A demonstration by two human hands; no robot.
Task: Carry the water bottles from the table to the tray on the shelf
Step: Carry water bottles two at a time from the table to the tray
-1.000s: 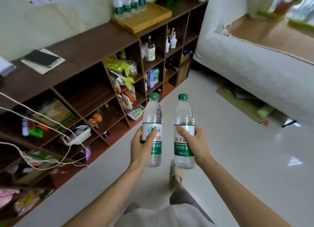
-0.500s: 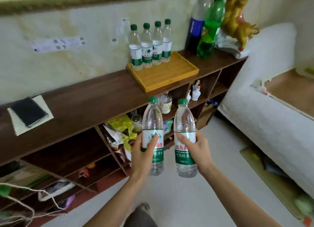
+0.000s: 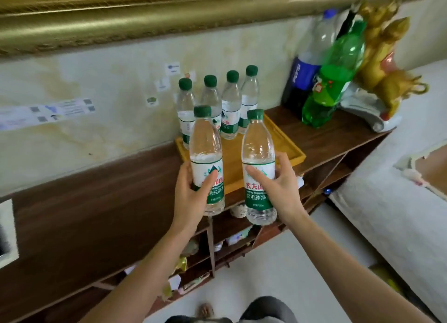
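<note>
The left hand (image 3: 191,197) grasps the left water bottle (image 3: 206,163) around its label band: the thumb lies across the front of the label, the other fingers are wrapped behind the bottle and hidden. The right hand (image 3: 278,187) grasps the right water bottle (image 3: 258,167) the same way, thumb across the front of the label, fingers curled round the right side and back. In each case the base hangs below the hand and the clear shoulder and green cap rise above it.

Both bottles stand upright, long axis near vertical, caps up, side by side but apart. They are held in the air in front of the near edge of the yellow wooden tray (image 3: 294,151); neither rests on any surface.

The tray sits on the top board of the dark wooden shelf (image 3: 96,201), towards its right end. Four water bottles (image 3: 229,109) stand upright in a row along the tray's far edge, against the wall, caps up, close together.

To the right of the tray, on the shelf's far right corner, stand a green soda bottle (image 3: 336,80) and a blue-labelled soda bottle (image 3: 304,71), with a gold figurine (image 3: 387,63) beside them. The compartments below hold assorted items too small to identify.
</note>
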